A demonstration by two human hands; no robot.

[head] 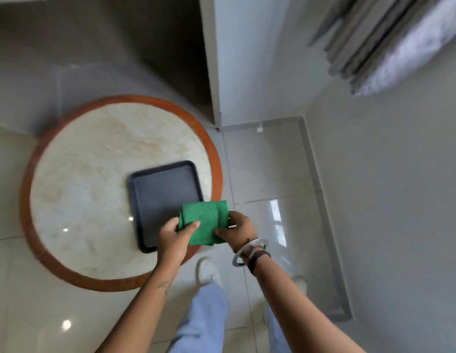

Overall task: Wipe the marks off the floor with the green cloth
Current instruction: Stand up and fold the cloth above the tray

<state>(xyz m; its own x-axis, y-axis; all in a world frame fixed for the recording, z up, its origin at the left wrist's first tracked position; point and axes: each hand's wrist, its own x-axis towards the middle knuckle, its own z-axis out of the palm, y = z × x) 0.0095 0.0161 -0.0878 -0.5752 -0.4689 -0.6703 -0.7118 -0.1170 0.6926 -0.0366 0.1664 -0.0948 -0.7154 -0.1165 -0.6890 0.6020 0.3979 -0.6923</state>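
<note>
A folded green cloth (pixel 206 218) is held between both hands over the right edge of a round table. My left hand (pixel 174 238) pinches its left side with the thumb on top. My right hand (pixel 238 228) grips its right side; that wrist wears metal bangles. Glossy pale floor tiles (pixel 270 174) lie below and to the right. No marks on the floor can be made out in this blurred view.
The round marble-topped table (pixel 94 189) with a brown rim stands at the left and carries a dark rectangular tray (pixel 155 189). My feet in white shoes (pixel 207 272) stand on the tiles below. A white wall (pixel 247 72) with a skirting runs along the right.
</note>
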